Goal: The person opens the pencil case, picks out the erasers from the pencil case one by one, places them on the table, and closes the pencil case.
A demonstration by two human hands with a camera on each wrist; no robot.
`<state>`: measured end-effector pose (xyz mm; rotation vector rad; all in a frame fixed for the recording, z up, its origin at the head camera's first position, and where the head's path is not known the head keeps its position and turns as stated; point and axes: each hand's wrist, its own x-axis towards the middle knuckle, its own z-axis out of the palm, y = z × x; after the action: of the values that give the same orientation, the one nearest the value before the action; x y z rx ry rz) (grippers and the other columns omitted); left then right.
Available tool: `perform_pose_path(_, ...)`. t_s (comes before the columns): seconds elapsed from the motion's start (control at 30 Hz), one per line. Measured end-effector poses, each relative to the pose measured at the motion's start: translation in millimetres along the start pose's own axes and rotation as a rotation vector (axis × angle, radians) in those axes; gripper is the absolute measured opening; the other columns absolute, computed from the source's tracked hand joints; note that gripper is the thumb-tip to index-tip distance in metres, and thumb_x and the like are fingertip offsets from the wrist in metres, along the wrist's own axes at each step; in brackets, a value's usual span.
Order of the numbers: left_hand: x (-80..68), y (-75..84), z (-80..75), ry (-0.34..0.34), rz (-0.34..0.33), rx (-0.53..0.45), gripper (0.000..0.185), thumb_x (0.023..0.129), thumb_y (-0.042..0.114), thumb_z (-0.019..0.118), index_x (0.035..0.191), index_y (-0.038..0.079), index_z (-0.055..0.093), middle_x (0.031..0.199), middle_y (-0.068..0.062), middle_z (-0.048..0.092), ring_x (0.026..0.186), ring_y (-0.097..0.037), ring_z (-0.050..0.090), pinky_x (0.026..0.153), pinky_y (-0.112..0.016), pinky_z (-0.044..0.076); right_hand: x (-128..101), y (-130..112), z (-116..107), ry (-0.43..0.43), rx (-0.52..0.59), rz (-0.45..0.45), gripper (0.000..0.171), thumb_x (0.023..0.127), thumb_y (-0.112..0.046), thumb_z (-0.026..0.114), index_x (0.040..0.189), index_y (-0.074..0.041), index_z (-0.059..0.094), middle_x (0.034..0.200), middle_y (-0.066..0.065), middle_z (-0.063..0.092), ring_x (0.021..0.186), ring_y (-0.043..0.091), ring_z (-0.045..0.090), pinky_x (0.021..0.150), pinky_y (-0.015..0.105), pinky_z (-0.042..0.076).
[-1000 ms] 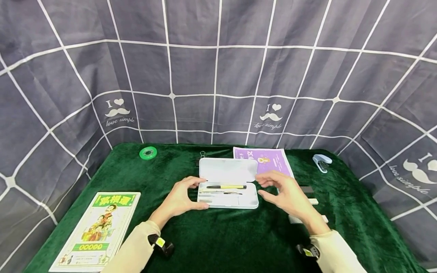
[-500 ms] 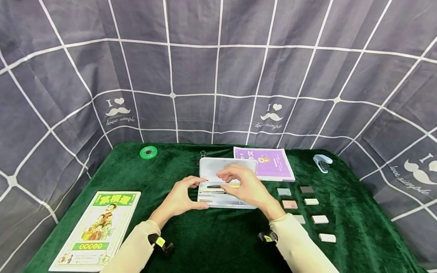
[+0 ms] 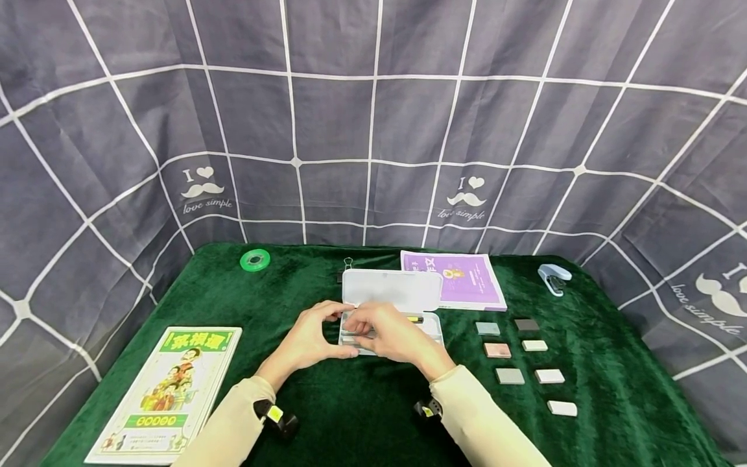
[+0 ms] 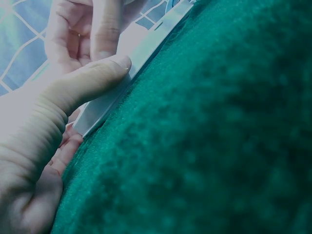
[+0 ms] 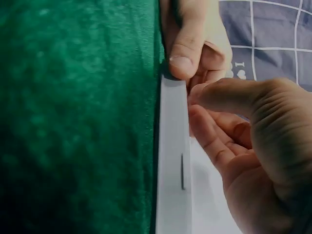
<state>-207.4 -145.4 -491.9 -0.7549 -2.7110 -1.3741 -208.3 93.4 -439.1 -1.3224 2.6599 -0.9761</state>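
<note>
A white pencil case lies open, with its lid tilted up at the back. My left hand grips its left end, thumb over the front edge and fingers at the rear. In the left wrist view, that thumb presses on the rim. My right hand reaches into the tray's left part, covering most of the contents; one end of a yellow and black pen shows beyond it. Its thumb and fingertips come close together behind the front wall in the right wrist view; whether they pinch something I cannot tell.
Right of the case lie several small eraser-like blocks. A purple booklet and a binder clip sit behind it. A light-blue stapler-like tool lies far right, a green tape roll far left, and an illustrated book front left.
My right hand has moved left from the case's right end, across the tray to its left part, uncovering the small blocks. My left hand has stayed on the left end.
</note>
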Motion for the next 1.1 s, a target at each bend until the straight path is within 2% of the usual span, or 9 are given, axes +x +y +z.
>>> perform_pose_path(0.2,0.0,-0.1,0.5,-0.002,-0.012,-0.007,0.082,0.079,0.045,0.103,0.150,0.023,0.069,0.143,0.004,0.069,0.127,-0.025,0.066,0.108,-0.051,0.057,-2.4,0.7,2.1,-0.029,-0.052,-0.021,0.023,0.096,0.001,0.086,0.115,-0.013,0.084,0.109,-0.002,0.078,0.098,0.010,0.073,0.089,0.026,0.062)
perform_pose_path(0.4,-0.8,-0.8,0.7,-0.006,-0.023,-0.017,0.082,0.080,0.046,0.103,0.151,0.024,0.068,0.144,0.003,0.068,0.128,-0.027,0.066,0.108,-0.052,0.057,-3.0,-0.4,3.5,-0.046,-0.092,-0.047,0.021,0.098,0.001,0.084,0.115,-0.012,0.086,0.114,-0.001,0.078,0.104,0.009,0.074,0.092,0.024,0.061)
perform_pose_path(0.63,-0.9,1.8,0.5,-0.008,-0.033,-0.017,0.083,0.079,0.045,0.103,0.151,0.023,0.068,0.146,0.003,0.068,0.130,-0.027,0.066,0.109,-0.052,0.056,-3.8,-3.2,2.6,-0.053,-0.104,-0.015,0.022,0.099,0.002,0.082,0.116,-0.012,0.086,0.113,0.000,0.078,0.103,0.009,0.073,0.094,0.026,0.061)
perform_pose_path(0.8,-0.6,2.5,0.9,-0.006,-0.031,-0.011,0.082,0.079,0.044,0.104,0.151,0.023,0.069,0.145,0.003,0.068,0.129,-0.027,0.066,0.109,-0.052,0.056,-6.9,-3.2,-9.1,0.026,-0.037,0.017,0.025,0.095,0.007,0.079,0.114,-0.009,0.083,0.106,0.001,0.075,0.094,0.013,0.070,0.087,0.028,0.061)
perform_pose_path(1.1,0.3,1.2,0.7,0.004,-0.025,-0.011,0.082,0.076,0.043,0.106,0.148,0.023,0.071,0.145,0.003,0.069,0.127,-0.025,0.067,0.110,-0.051,0.056,-18.8,-2.2,-52.7,0.205,-0.005,-0.022,0.030,0.086,0.007,0.081,0.110,-0.011,0.081,0.103,-0.001,0.075,0.093,0.014,0.068,0.086,0.035,0.061)
